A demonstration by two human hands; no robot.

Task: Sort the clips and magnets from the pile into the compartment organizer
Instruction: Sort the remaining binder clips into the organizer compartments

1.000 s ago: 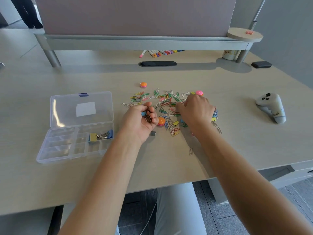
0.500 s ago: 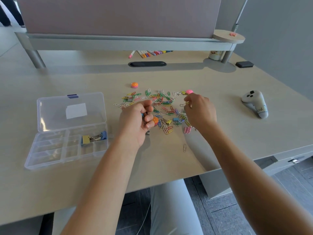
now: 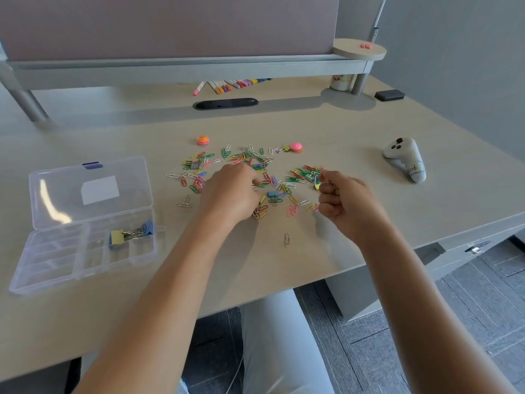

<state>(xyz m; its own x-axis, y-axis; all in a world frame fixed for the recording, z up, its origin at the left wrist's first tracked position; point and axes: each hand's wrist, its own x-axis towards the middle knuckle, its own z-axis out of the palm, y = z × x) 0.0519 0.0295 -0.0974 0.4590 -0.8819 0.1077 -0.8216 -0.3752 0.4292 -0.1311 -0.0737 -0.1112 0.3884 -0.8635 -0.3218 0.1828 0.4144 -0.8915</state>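
A pile of coloured paper clips (image 3: 244, 163) and small binder clips is spread over the middle of the desk. Two round magnets lie at its far edge: an orange-and-pink magnet (image 3: 202, 140) and a pink magnet (image 3: 296, 147). My left hand (image 3: 230, 194) lies palm down on the pile with its fingers curled under, hiding whatever is in it. My right hand (image 3: 348, 201) pinches a small yellow binder clip (image 3: 317, 184) just above the pile's right side. A blue binder clip (image 3: 272, 193) lies between my hands. The clear organizer (image 3: 45, 268) sits at the left, lid open, with yellow and blue binder clips (image 3: 130, 233) in one compartment.
A white handheld controller (image 3: 406, 160) lies at the right. One grey paper clip (image 3: 287, 239) lies alone toward the near edge. Markers (image 3: 233, 84), a black slot (image 3: 225, 104), a cup (image 3: 341, 82) and a black box (image 3: 389, 95) are at the back under the shelf.
My left hand has turned from a raised fist holding clips to palm down on the pile. My right hand has drawn back to the right, lifting a yellow binder clip.
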